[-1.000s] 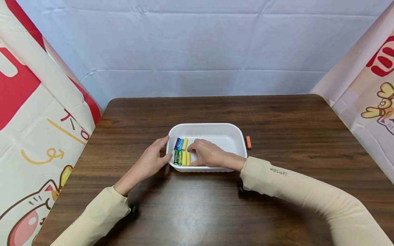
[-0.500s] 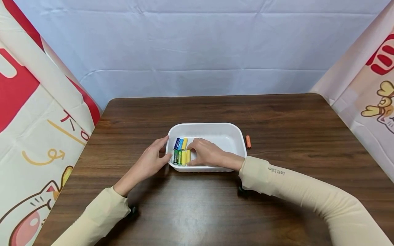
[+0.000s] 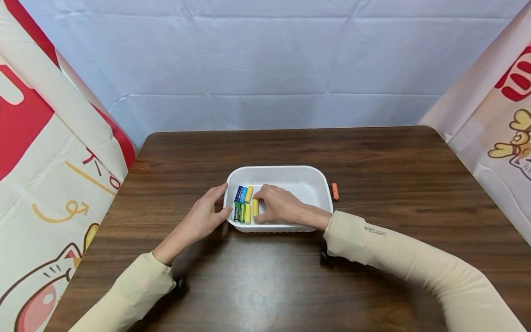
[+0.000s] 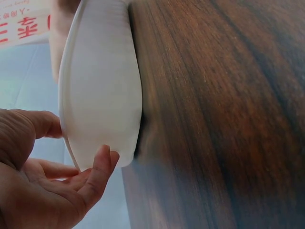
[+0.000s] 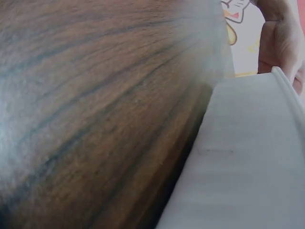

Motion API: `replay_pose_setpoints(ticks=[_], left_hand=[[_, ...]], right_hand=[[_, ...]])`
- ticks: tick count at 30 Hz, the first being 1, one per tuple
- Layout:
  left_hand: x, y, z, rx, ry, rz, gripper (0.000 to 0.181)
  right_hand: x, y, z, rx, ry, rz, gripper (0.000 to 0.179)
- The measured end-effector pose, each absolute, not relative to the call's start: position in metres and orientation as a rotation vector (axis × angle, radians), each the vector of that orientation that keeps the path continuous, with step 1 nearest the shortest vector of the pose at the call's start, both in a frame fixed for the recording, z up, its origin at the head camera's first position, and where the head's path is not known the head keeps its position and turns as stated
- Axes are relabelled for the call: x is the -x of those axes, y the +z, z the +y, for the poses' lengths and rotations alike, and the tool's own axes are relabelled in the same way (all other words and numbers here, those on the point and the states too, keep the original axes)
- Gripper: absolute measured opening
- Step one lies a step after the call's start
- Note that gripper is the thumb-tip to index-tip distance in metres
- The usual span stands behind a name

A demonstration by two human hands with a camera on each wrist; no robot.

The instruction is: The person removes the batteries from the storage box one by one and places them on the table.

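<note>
A white plastic tray [image 3: 275, 171] holds two rows of batteries at its left end. The back row has a dark blue battery [image 3: 238, 194], a light blue battery [image 3: 243, 195] and a yellow battery [image 3: 249, 194]. In front lie green batteries [image 3: 237, 212] and a yellow battery [image 3: 248, 214]. Inside the tray my right hand [image 3: 280, 206] pinches another yellow battery [image 3: 255, 208] by its ends, thumb near and fingers far. My left hand [image 3: 205, 210] grips the tray's left end; the left wrist view shows thumb and fingers [image 4: 97, 176] against its rim and outer wall.
An orange battery [image 3: 335, 192] lies on the brown wooden table [image 3: 265, 276], just right of the tray. White cloth [image 3: 265, 64] hangs behind the table, and printed cloths [image 3: 37, 198] hang at both sides.
The pinched yellow battery has shifted slightly right and away from me, leaving a gap beside the other front yellow battery. My left hand and the tray have stayed in place.
</note>
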State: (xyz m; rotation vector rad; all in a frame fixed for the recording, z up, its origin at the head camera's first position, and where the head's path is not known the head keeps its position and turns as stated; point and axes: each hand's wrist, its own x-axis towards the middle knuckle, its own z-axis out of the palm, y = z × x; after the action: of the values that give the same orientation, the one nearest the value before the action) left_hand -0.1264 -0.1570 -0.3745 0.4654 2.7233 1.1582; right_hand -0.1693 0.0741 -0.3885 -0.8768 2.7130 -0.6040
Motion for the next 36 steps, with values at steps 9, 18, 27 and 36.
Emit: replay_pose_setpoints(ticks=[9, 18, 27, 36], left_hand=[[0.126, -0.376, -0.158, -0.470, 1.155, 2.731, 0.065], [0.126, -0.375, -0.157, -0.463, 1.151, 2.727, 0.067], [0.125, -0.374, -0.156, -0.471, 1.143, 2.739, 0.066], [0.125, -0.373, -0.157, -0.475, 1.140, 2.739, 0.066]], right_hand=[[0.170, -0.377, 0.090, 0.966, -0.787, 2.743, 0.044], [0.169, -0.344, 0.122, 1.102, -0.957, 2.728, 0.041], [0.170, -0.307, 0.161, 1.135, -1.006, 2.807, 0.040], [0.169, -0.277, 0.200, 1.086, -0.941, 2.933, 0.037]])
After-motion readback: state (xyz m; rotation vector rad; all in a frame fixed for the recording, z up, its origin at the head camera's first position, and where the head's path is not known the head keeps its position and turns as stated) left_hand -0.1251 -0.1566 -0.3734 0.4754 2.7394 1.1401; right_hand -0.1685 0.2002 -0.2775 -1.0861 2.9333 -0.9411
